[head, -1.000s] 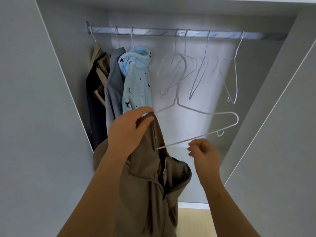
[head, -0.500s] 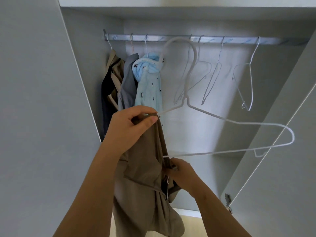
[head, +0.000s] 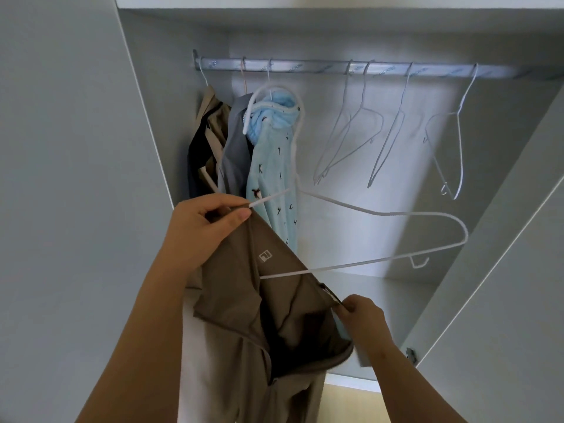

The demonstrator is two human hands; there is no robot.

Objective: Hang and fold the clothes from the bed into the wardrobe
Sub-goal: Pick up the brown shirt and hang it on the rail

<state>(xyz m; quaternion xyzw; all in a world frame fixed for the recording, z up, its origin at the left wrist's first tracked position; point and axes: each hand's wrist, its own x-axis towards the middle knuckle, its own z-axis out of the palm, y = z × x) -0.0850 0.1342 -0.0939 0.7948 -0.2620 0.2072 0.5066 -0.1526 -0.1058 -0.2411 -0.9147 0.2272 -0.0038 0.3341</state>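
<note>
- Nearest, low centre: brown jacket (head: pixel 238 325) hangs from both hands in front of the open wardrobe (head: pixel 335 245), not on the rail yet. Fabric is soft + limp and prob light, sagging in folds w/ dark lining showing at the opening.
- Near right: right hand (head: pixel 361 315) has its fingertips clamped on the jacket's front edge by the zip, drawing the opening wide.
- A bit farther, left: left hand (head: pixel 203 232) has thumb + fingers closed on the jacket's shoulder and the left tip of the white wire hanger (head: pixel 396 213) together.
- Hanger's left arm sits inside the jacket. Right arm + its small notch stick out bare to the right.
- Hanger's top hook is free in the air in front of the light-blue fleece (head: pixel 271 166), not caught on anything.
- Handling, my guess: wire is thin + springy and prob twists if held by one end. Cloth looks smooth, so it may slide down the sloped arm.
- Best hold: collar/shoulder seam for the cloth, hanger neck just below the hook for lifting.
- Far: rail (head: pixel 305 68) carries a tan coat (head: pixel 213 117), grey top (head: pixel 238 141) and the fleece at left, and four empty hangers (head: pixel 393 132) to the right, w/ a free gap between.
</note>
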